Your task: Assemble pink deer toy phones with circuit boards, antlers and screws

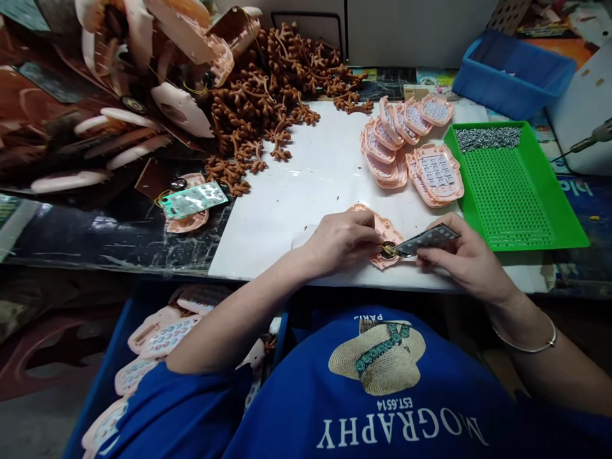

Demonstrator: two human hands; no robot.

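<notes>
Right hand [461, 255] grips a circuit board [428, 240] beside a pink shell [389, 223]

The circuit board is tilted at the front edge of the worktop [115, 239], its near end by the pink shell, which lies on a white sheet [287, 217]. The right hand's thumb and fingers are clamped on the board's far end. Thin yellow wires [393, 250] show between the board and a dark round part [387, 248] in the shell.

The left hand [342, 242] reaches over the shell, its fingers bent and their tips close to the wires; whether they pinch anything I cannot tell. A bracelet [549, 343] circles the right wrist.

Beyond the hands, pink shells with keypads [437, 173] stand stacked just beside a green tray [567, 220] that holds small screws [488, 138] at its far end. Behind the tray is a blue bin [511, 76]; a tool tip [593, 137] juts in at the right edge.

To the left, brown plastic pieces [272, 83] lie heaped, and a green board [194, 199] rests on another pink shell. Below the worktop, a blue crate [102, 382] holds pink pieces [167, 335].
</notes>
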